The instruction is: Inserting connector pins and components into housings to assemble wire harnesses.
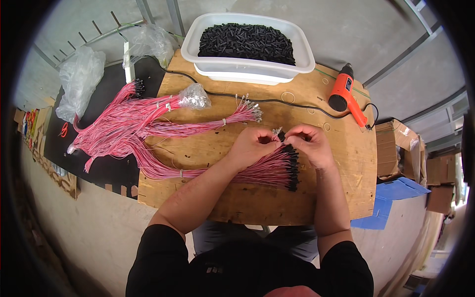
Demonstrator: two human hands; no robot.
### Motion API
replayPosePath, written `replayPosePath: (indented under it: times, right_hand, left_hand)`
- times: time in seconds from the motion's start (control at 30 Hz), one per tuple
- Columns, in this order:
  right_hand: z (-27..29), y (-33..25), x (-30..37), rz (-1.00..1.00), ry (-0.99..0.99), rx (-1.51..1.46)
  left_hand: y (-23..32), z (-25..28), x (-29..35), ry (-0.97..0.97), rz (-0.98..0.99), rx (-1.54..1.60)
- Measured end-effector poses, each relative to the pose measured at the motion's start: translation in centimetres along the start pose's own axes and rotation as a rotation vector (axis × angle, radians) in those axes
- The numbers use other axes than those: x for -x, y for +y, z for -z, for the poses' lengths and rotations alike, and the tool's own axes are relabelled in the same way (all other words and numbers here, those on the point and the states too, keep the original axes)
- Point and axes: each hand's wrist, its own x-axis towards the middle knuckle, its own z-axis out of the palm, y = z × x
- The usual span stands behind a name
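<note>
My left hand [256,148] and my right hand [312,144] meet above a fanned bundle of thin pink wires [262,171]. Thumb and forefinger of the left are pinched at a wire end. The right hand's fingertips are pressed together just beside them; what sits between them is too small to tell. Short black sleeves [293,171] cap many of the wire ends under my hands. A few pale bare tips show between the two hands. Farther back, another pink wire bundle [198,127] ends in whitish terminals [251,111], without black caps.
A white plastic tub [252,73] full of black sleeves [245,43] stands at the back. An orange heat gun [344,94] lies far right, its black cord [277,101] crossing the wooden table [351,188]. More pink wires [111,126], plastic bags [81,81] and red-handled scissors [63,129] are left.
</note>
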Motion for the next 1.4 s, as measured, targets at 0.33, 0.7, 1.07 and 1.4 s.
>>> replayPosePath:
  times: [0.33, 0.7, 1.07, 1.4]
  right_hand:
    - [0.5, 0.2, -0.1, -0.081, -0.093, 0.035]
    - [0.6, 0.4, -0.2, -0.084, -0.133, 0.055]
    - [3.5, 3.3, -1.7, -0.155, 0.343, -0.955]
    - [1.8, 1.5, -1.2, -0.228, 0.398, -0.775]
  left_hand:
    - [-0.3, 0.0, -0.1, 0.012, -0.031, 0.013]
    - [0.0, 0.0, 0.0, -0.006, -0.001, -0.004]
    - [0.2, -0.3, 0.0, 0.006, 0.009, 0.082]
    - [0.1, -0.3, 0.0, 0.001, 0.009, 0.196]
